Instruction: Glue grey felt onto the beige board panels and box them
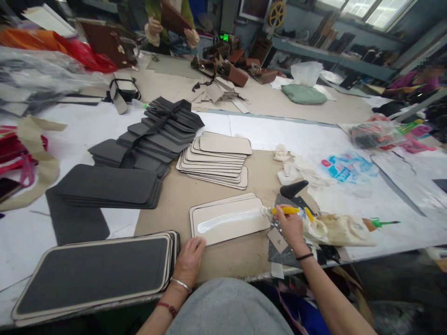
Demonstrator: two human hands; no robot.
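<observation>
A small stack of beige panels (226, 228) with rounded corners lies before me, and a streak of wet white glue (223, 220) runs along the top one. My right hand (290, 228) is closed round the yellow handle of a brush (285, 211), whose white-coated bristles touch the panel's right end. At the panel's lower left corner, my left hand (190, 260) grips the edge with its fingers together. Right of my right hand lies a glue-crusted white container (317, 231) with another yellow handle at its opening.
Dark grey panels (108, 184) and fanned, strapped dark pieces (153, 135) lie left. Beige panels (216, 160) are piled behind the work. Framed dark panels (94, 270) sit front left. Crumpled tissue (296, 170) and a plastic bag (349, 167) lie right. Another person (171, 23) holds a brown piece opposite.
</observation>
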